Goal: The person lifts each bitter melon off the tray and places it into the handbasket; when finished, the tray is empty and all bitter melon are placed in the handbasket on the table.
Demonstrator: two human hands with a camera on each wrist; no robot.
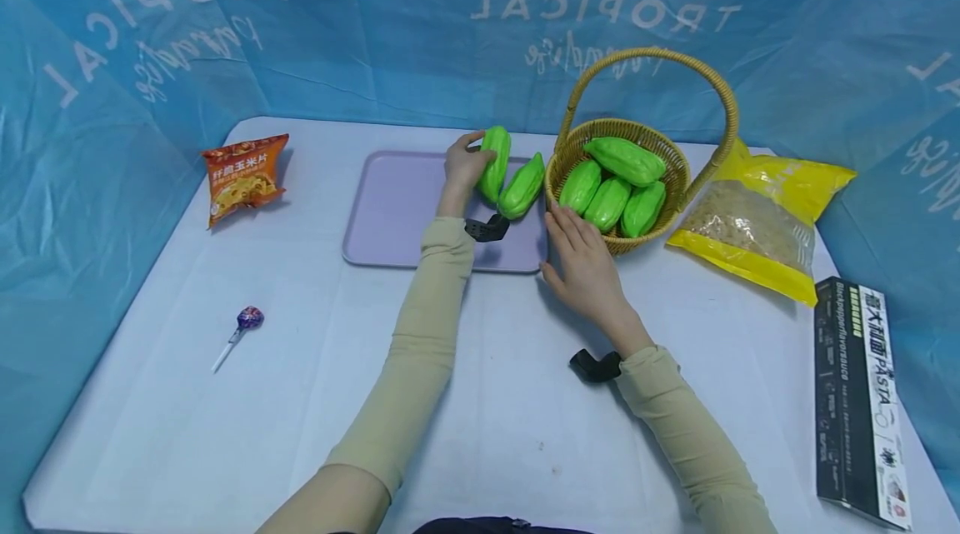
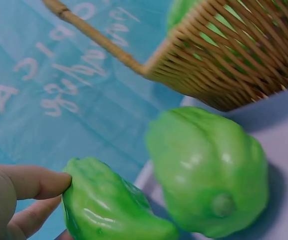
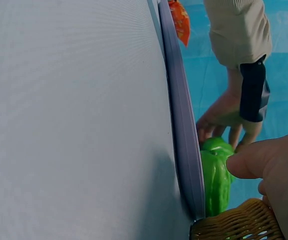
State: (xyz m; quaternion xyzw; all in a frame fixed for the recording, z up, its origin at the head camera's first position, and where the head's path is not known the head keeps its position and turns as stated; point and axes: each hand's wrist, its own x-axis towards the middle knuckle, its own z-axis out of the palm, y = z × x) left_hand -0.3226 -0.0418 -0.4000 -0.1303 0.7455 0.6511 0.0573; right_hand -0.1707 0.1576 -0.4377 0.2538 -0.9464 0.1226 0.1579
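On the lilac tray (image 1: 390, 209), two ridged green papayas lie close together. My left hand (image 1: 462, 163) holds the left papaya (image 1: 494, 163) between thumb and fingers at its side. Just right of it, the other papaya (image 1: 522, 187) leans toward the basket; the left wrist view shows its rounded end and nub. A wicker basket (image 1: 626, 245) with a tall handle holds several more green papayas (image 1: 624, 162). My right hand (image 1: 587, 271) rests against the basket's near left rim, fingers fairly straight and thumb apart. In the right wrist view its fingertips are hidden.
An orange snack bag (image 1: 246, 180) stands at the back left, with a lollipop (image 1: 249, 318) nearer the front. Right of the basket lies a yellow, clear-fronted bag (image 1: 757, 217). A black pasta box (image 1: 855, 401) lies along the right edge. Blue printed cloth (image 1: 420, 34) hangs behind the white table.
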